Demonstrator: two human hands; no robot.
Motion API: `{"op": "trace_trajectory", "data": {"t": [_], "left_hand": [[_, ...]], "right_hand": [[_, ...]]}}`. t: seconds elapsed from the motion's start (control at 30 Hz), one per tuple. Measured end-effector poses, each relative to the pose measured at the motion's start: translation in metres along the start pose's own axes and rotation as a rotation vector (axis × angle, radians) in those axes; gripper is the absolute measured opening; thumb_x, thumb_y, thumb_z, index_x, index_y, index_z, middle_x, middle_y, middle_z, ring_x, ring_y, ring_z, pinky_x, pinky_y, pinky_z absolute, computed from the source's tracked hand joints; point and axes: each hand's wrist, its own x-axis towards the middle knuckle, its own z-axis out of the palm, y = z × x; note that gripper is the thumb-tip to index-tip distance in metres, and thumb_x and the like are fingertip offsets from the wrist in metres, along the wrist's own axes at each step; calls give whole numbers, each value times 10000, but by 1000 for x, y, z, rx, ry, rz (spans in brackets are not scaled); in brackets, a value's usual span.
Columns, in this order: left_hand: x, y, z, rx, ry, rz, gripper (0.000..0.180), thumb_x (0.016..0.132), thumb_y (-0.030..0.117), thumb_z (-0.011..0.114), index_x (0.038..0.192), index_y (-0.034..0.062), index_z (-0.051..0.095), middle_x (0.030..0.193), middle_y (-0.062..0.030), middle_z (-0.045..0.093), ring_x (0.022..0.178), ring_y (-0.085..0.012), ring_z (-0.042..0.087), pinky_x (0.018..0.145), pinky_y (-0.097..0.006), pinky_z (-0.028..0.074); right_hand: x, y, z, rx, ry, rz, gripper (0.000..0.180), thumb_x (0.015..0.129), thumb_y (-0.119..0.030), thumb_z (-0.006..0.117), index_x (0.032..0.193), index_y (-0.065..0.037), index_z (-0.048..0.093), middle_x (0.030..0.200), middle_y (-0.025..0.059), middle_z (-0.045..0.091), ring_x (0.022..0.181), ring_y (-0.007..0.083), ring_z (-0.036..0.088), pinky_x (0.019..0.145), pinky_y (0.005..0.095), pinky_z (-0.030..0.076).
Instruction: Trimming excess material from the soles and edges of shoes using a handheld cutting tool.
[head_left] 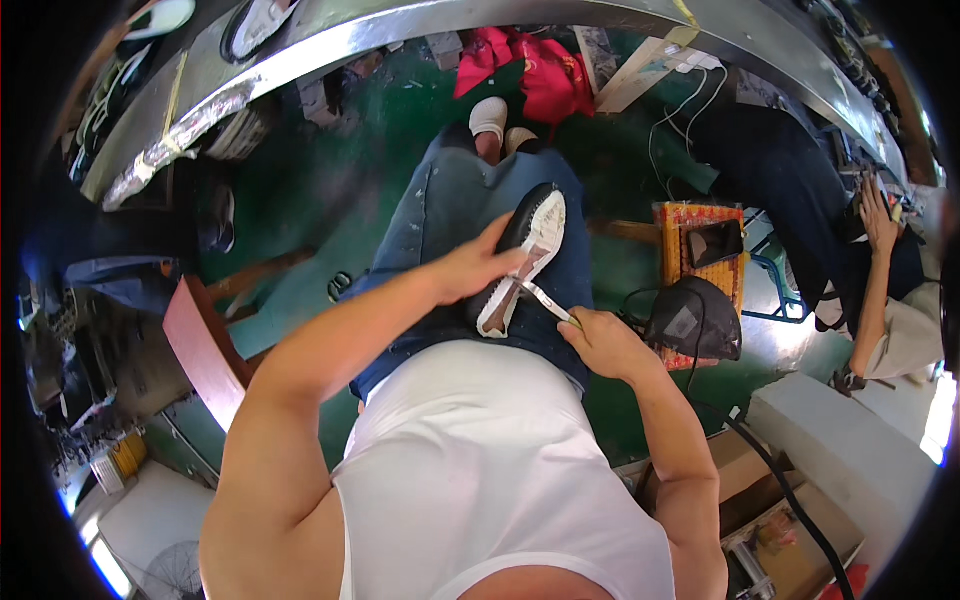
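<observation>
Right hand (603, 342): fingers closed round the near end of a slim, light-coloured tool (548, 302). Tool slants up and leftward; far end lies at the underside of a black shoe (547, 222), just beside the left thumb. Cannot tell whether the tip bites in or only rests there.

Left hand (485, 265): holding the shoe about its middle from the left side, thumb across the underside. Hidden fingers cannot be read.

Shoe: over the lap, underside up, long axis tilted, upper end leaning right. Underside whitish and rough, with brownish patches; dark upper shows along the left edge.

Beneath it: blue jeans (425, 215). Nearer the body: white sleeveless top (500, 430). Beyond the knees: a white slip-on (489, 115) on one foot, on green floor (300, 175).

Right of the lap: an orange patterned mat (678, 240) bearing a dark open tray (714, 243), with a black rounded object (695, 318) at its near end. Farther right: a co-worker's hand (879, 215) at the bench.

Left: a pinkish board (205, 345). Far side: red cloth (550, 75) below the curved metal bench edge (400, 22)
</observation>
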Motion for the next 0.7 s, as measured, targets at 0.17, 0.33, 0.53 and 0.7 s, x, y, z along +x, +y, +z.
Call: {"op": "trace_trajectory", "data": {"t": [0.17,0.33,0.53,0.7], "left_hand": [[-17,-46,-4,463,138,267,729,995,205,537,1564,63,103,1531,-179,294,1404,-233,314,1146,-337,253],[-16,-32,16,480,278,264,725,955,182,583,1546,47,185,1492,-206,371,1380,-262,374,1128,-345,295],[-30,-38,6,724,269,140,847,929,210,618,1544,-12,79,1536,-233,285,1441,-311,265,1161,-364,231],[-46,-42,-7,604,-30,58,953,952,185,569,1519,19,-179,1583,-240,113,1468,-292,167,1174,-339,160]], "right_hand": [[0,-3,-33,411,-305,217,389,1017,-307,462,900,29,619,775,94,663,593,168,616,551,300,502],[6,-28,-37,342,-9,122,344,993,-307,507,934,22,591,777,191,654,691,333,656,656,416,518],[35,-21,-4,-50,243,-109,326,986,-291,524,987,34,545,786,240,641,752,453,621,685,509,480],[38,-36,-26,293,180,-46,372,1005,-305,485,911,48,555,769,248,637,739,445,622,664,480,479]]}}
